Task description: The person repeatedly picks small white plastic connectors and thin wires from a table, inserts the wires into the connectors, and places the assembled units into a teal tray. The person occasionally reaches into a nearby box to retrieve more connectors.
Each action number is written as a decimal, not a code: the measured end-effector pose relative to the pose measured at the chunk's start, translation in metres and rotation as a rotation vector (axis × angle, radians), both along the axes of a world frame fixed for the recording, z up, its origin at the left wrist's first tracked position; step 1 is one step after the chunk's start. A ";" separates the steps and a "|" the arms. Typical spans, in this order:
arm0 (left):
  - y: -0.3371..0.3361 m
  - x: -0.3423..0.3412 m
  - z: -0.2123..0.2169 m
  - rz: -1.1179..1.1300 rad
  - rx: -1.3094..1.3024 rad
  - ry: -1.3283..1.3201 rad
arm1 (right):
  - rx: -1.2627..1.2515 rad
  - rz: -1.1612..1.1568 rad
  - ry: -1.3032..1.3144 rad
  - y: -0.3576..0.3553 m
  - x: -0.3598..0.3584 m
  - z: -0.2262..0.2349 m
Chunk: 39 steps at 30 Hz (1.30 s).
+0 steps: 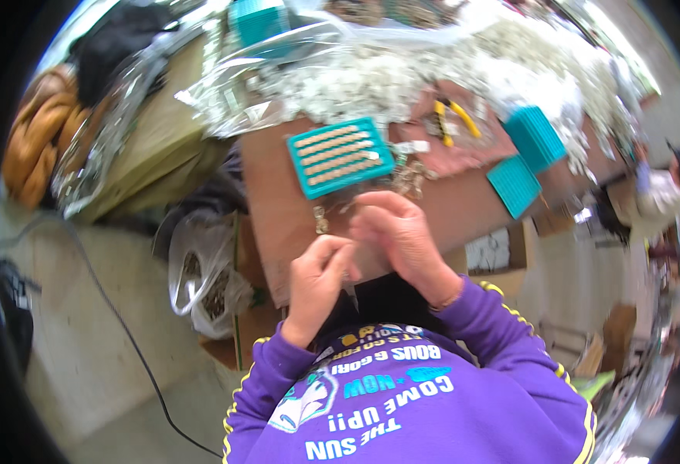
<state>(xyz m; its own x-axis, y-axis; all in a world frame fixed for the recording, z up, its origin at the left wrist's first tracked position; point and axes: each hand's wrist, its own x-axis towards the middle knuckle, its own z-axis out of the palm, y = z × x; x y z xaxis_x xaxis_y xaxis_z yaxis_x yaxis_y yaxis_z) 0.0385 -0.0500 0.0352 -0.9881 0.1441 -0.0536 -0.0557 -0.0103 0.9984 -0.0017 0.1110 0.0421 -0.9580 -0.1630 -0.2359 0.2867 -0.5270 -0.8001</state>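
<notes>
My left hand [319, 284] is closed, thumb and forefinger pinched together above the table's near edge. A little to its right and higher, my right hand [408, 246] has its fingers bent and drawn together, somewhat blurred. Whatever the fingertips hold is too small to make out. Just beyond my hands lies a teal tray [347, 181] with several rows of small tan pieces and a few whitish bits on them. A small gold-coloured piece [321, 220] rests between the tray and my left hand. More small pieces [411, 179] are heaped at the tray's right.
Yellow-and-black pliers [460, 121] lie on a reddish sheet [440, 157]. Stacked teal trays [535, 139] stand to the right, beside a flat one [514, 186]. Clear packets [378, 73] pile up behind. An open plastic bag [201, 271] sits low left; a person [657, 193] is far right.
</notes>
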 end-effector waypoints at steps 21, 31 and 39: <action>0.035 0.012 0.010 0.133 0.219 -0.047 | 0.662 -0.151 0.574 0.017 0.023 0.000; 0.037 0.009 0.012 -0.005 0.539 -0.291 | 0.480 -0.038 0.453 0.029 0.032 0.010; 0.039 0.007 0.006 -0.288 0.947 -0.594 | 0.115 0.192 0.323 0.050 0.021 0.007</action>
<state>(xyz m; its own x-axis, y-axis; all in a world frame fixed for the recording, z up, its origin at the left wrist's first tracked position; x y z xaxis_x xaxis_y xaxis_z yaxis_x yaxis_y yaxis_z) 0.0454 -0.0110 0.0407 -0.7674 0.5908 -0.2490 -0.6360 -0.6521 0.4127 0.0198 0.1613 0.0487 -0.9404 -0.3370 0.0452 0.0956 -0.3894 -0.9161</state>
